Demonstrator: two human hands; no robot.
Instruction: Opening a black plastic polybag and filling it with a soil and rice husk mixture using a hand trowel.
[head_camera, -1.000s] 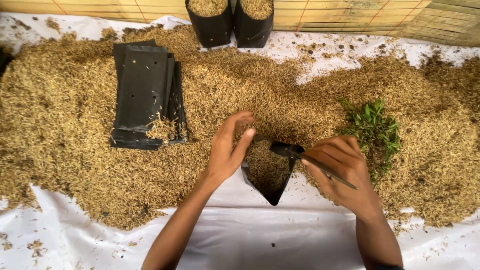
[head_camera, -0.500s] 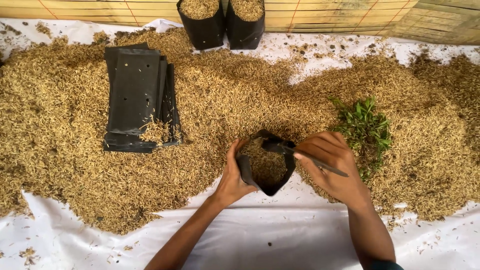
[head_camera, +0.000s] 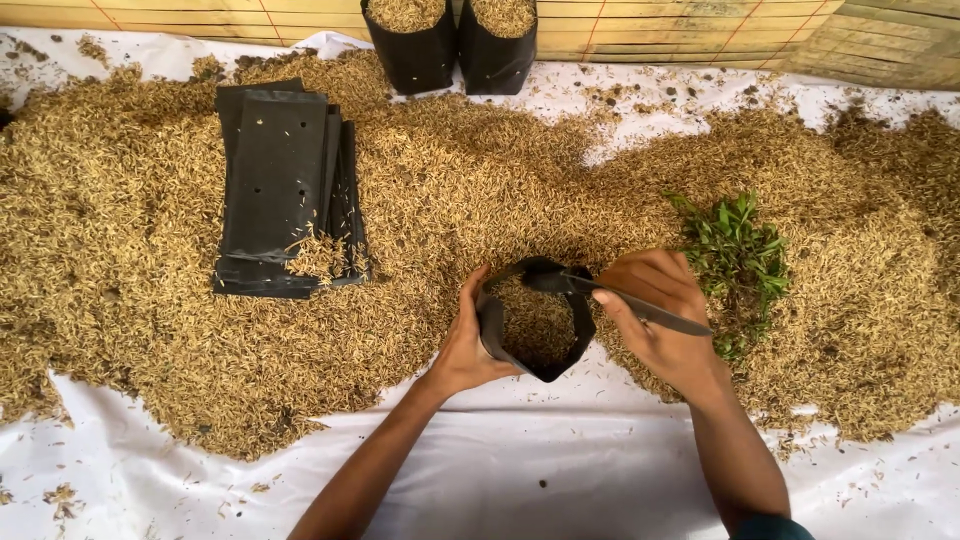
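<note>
Husk fills the small black bag (head_camera: 535, 325) held between both hands. The left hand (head_camera: 468, 345) has its grip closed on the bag's left wall, thumb at the rim; the right hand (head_camera: 655, 320) pinches the right rim and also holds a thin dark stick (head_camera: 650, 312) slanting outward. Just beyond the right grip lies a bunch of green cuttings (head_camera: 738, 255); well left of the left grip, a stack of flat black bags (head_camera: 280, 190) rests on the husk heap (head_camera: 150, 300).

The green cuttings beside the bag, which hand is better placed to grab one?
Probably the right hand: it sits right next to the green cuttings, while the left hand grips the black bag on the far side.
</note>
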